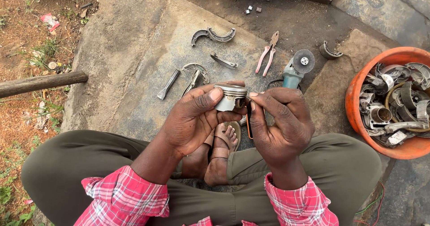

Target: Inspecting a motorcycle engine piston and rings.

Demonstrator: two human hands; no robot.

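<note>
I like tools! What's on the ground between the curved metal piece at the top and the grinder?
Pink-handled pliers lie between the curved brake shoe and the angle grinder, seen in the head view.

Pliers (268, 58) lie left of the grinder (296, 69); the tub (358, 114) of metal parts sits far right.

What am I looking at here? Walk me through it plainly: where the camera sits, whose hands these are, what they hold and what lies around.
The camera sits on the person's head and looks down at their lap; they sit cross-legged on a stone slab. No machine, only two bare hands. The left hand grips a small metal piston. The right hand touches its side and seems to pinch a thin tool, too hidden to name. On the slab lie curved brake shoes, pink-handled pliers, an angle grinder and a flat metal tool. To the right stands an orange tub full of scrap metal parts.
</note>
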